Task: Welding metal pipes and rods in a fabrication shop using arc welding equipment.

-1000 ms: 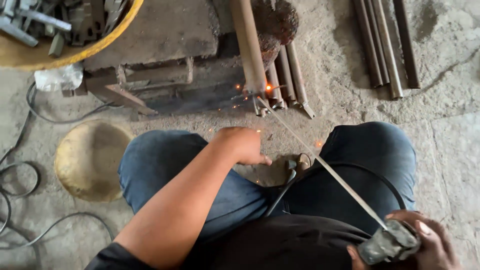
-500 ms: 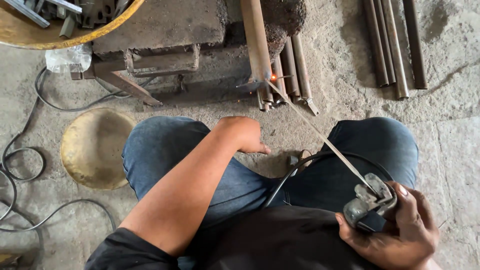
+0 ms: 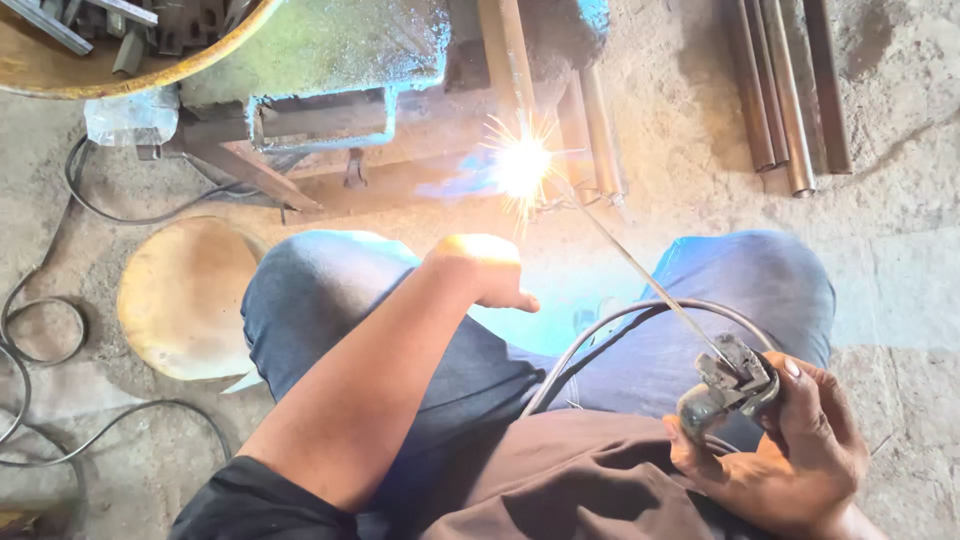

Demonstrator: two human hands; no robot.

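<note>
My right hand [image 3: 805,450] grips a grey electrode holder [image 3: 730,388] at the lower right, above my lap. A thin welding rod [image 3: 640,275] runs from the holder up and left to a bright white arc with sparks [image 3: 522,165]. The arc sits at the lower end of a rusty metal tube [image 3: 503,55] on the floor ahead. My left hand [image 3: 480,270] rests curled on my left knee, holding nothing that I can see. A dark cable [image 3: 600,335] loops from the holder across my blue jeans.
Several rusty tubes [image 3: 785,90] lie at the upper right on the concrete floor. A metal block [image 3: 320,60] stands at the top. A round yellow tub of scrap [image 3: 70,60] fills the upper left. A flat round disc [image 3: 185,295] and black cables [image 3: 40,330] lie at left.
The small orange glow at the rod tip has flared into a bright white arc with sparks. My right hand with the holder has stayed low at the right; my left hand stays on the knee.
</note>
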